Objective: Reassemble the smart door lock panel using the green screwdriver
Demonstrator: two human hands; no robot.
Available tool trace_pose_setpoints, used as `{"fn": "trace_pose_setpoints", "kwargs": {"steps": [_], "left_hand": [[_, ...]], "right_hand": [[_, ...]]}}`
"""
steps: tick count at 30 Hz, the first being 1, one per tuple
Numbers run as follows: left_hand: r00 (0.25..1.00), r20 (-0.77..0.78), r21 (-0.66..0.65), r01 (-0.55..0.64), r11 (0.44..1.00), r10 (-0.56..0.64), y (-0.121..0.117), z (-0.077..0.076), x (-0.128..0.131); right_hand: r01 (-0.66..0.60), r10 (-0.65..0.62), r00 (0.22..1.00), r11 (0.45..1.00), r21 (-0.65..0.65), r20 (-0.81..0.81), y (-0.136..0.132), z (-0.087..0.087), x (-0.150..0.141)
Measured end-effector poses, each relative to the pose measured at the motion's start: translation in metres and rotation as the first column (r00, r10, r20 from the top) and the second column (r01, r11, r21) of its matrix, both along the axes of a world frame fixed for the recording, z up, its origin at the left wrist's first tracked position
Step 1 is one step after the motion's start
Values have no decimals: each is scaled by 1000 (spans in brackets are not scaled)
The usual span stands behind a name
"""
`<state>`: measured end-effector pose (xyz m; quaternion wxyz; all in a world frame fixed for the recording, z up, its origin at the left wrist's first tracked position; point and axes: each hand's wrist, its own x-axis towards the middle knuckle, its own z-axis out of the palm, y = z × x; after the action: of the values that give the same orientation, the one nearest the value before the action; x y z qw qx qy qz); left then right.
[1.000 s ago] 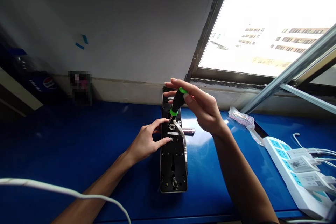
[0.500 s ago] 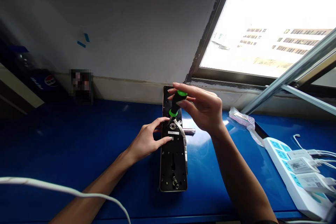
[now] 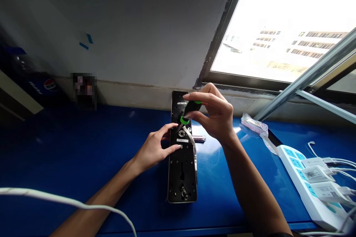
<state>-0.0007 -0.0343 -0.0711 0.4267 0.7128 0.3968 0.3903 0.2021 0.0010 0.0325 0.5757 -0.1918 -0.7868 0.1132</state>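
Observation:
A long black door lock panel (image 3: 182, 172) lies back side up on the blue table, with screws, a white label and a square-holed fitting on it. A flat grey ribbon cable (image 3: 194, 148) runs down its right side, and a shiny handle (image 3: 199, 139) sticks out to the right. My left hand (image 3: 155, 148) grips the panel's left side, thumb and index finger resting on its face. Between the fingers and thumb of my right hand (image 3: 214, 113) is a black and green screwdriver (image 3: 191, 111), tilted, its tip down at the panel near my left index finger.
To the right stands a white power strip (image 3: 303, 189) with several plugged-in chargers. A plastic packet (image 3: 255, 124) lies behind it. A white cable (image 3: 69, 200) crosses the front left. Pepsi packaging (image 3: 44, 86) is at the back left, and a metal brace (image 3: 306, 74) slants before the window.
My right hand has changed its hold on the screwdriver, curling its fingers more, and the handle leans further right. My left hand keeps its place on the panel.

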Motion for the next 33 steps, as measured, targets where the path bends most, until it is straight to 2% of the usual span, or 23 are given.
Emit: {"fn": "trace_pose_setpoints", "kwargs": {"steps": [2, 5, 7, 9, 11, 13, 15, 18, 20, 24, 25, 28, 31, 33], "left_hand": [[1000, -7, 14, -7, 1000, 7, 0, -1, 0], [1000, -12, 22, -16, 1000, 16, 0, -1, 0], [1000, -9, 9, -21, 1000, 21, 0, -1, 0], [1000, -2, 2, -26, 1000, 26, 0, -2, 0], [1000, 4, 4, -30, 1000, 30, 1, -3, 1], [999, 1, 8, -38, 999, 38, 2, -4, 1], [999, -12, 16, -43, 999, 43, 2, -4, 1], [997, -53, 37, -55, 998, 56, 0, -5, 1], [987, -114, 91, -102, 991, 112, -2, -4, 1], [945, -224, 279, -172, 945, 238, -9, -4, 5], [941, -234, 317, -165, 934, 246, -11, -4, 8], [934, -264, 405, -119, 906, 241, -18, -4, 18], [924, -316, 451, -54, 891, 217, -23, -5, 29], [915, -357, 476, 5, 879, 188, -24, -6, 35]], "right_hand": [[-47, 48, 997, 998, -34, 52, -2, 2, 1], [-203, 222, 972, 960, -193, 83, -9, 4, -1], [-236, 258, 963, 948, -215, 82, -12, 5, -3], [-191, 205, 974, 972, -136, 98, -14, 6, -4], [-95, 98, 990, 995, -29, 98, -13, 5, -5], [-14, 11, 994, 999, 31, 105, -11, 4, -5], [21, -23, 985, 1000, 15, 169, -11, 4, -4], [21, -3, 965, 998, -64, 262, -12, 6, 1], [36, -22, 977, 997, -62, 213, -14, 8, 8], [162, -163, 987, 984, 75, 0, -20, 9, 32], [219, -220, 976, 971, 96, 0, -22, 7, 39], [326, -328, 938, 945, 40, 108, -26, -9, 62], [353, -354, 863, 933, 70, 360, -32, -36, 77], [316, -322, 823, 944, 94, 467, -37, -56, 82]]}}
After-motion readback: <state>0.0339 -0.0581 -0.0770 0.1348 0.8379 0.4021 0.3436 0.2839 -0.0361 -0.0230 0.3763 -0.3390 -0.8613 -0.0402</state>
